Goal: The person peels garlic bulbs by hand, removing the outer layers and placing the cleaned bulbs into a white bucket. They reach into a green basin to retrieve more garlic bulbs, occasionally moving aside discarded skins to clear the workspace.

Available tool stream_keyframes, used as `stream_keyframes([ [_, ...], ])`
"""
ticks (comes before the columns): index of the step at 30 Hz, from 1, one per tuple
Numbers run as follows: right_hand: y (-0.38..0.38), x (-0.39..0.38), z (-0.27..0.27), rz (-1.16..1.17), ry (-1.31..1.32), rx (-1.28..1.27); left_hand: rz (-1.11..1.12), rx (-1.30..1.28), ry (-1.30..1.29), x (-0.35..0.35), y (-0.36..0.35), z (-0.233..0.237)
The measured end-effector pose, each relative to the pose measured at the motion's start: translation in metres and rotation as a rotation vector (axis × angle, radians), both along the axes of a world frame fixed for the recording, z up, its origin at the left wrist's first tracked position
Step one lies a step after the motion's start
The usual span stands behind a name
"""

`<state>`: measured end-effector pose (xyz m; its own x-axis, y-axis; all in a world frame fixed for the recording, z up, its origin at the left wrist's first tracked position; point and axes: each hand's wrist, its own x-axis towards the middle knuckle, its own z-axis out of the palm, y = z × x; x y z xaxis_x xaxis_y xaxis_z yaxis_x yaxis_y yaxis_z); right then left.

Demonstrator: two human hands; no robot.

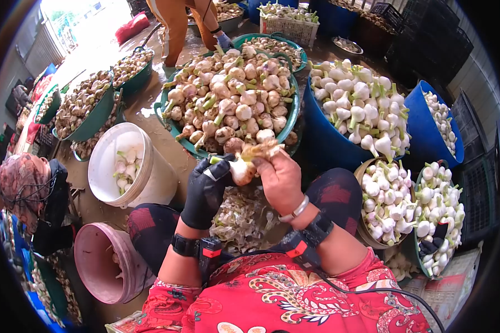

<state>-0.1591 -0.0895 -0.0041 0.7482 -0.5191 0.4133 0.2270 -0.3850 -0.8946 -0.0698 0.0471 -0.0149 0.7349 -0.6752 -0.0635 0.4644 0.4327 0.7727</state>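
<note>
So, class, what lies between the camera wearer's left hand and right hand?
In the head view, a garlic bulb lies there: the gloved left hand holds it, and the bare right hand pinches its dry tan skin.

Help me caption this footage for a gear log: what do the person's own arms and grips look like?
Short red patterned sleeves. The left grip wears a black glove; the right grip is ungloved, with a silver-coloured bangle below it. Both arms have black wrist straps and dark boxes with red panels. A black cable runs from the right box.
</note>
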Motion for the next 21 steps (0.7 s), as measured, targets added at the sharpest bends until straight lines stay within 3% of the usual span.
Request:
stream_keyframes([
  [1,0.006,-0.009,0.014,0.054,-0.050,-0.144,0.013,0.003,-0.004,0.005,0.002,-0.003],
  [2,0.006,-0.012,0.005,0.230,-0.008,-0.244,0.101,0.181,-0.366,0.009,0.005,-0.006],
  [4,-0.004,-0.013,-0.029,0.411,0.432,-0.487,0.235,0.529,-1.215,0.023,0.013,-0.010],
  [5,-0.010,-0.012,-0.040,0.466,0.717,-0.551,0.236,0.532,-1.220,0.022,0.012,-0.010],
  [7,-0.015,-0.010,-0.034,0.439,0.710,-0.413,0.249,0.317,-0.983,0.017,0.008,-0.012],
  [8,-0.018,-0.009,-0.033,0.415,0.712,-0.271,0.261,0.351,-0.875,0.019,0.007,-0.019],
  [9,-0.022,-0.004,-0.037,0.497,0.731,0.021,0.254,0.359,-0.873,0.017,0.011,-0.021],
  [11,-0.021,0.001,-0.014,0.370,0.672,0.071,0.298,0.426,-1.209,0.016,0.014,-0.021],
  [12,-0.019,0.001,-0.018,0.308,0.446,0.057,0.293,0.426,-1.211,0.014,0.013,-0.022],
  [14,-0.014,0.004,-0.020,0.291,0.432,0.054,0.078,0.301,-0.492,0.011,0.011,-0.022],
  [15,-0.012,0.005,-0.018,0.277,0.419,0.045,0.074,0.304,-0.492,0.010,0.011,-0.019],
  [17,-0.009,0.002,-0.008,0.266,0.329,0.042,-0.034,0.041,-0.047,0.008,0.012,-0.014],
  [18,-0.012,0.002,-0.007,0.223,0.311,-0.080,-0.009,0.147,-0.237,0.008,0.011,-0.013],
  [19,-0.016,0.003,-0.006,0.182,0.288,-0.202,-0.005,0.151,-0.238,0.007,0.011,-0.010],
  [21,-0.036,0.009,-0.026,0.016,0.256,-0.120,0.104,0.158,-0.021,0.004,0.013,-0.001],
])
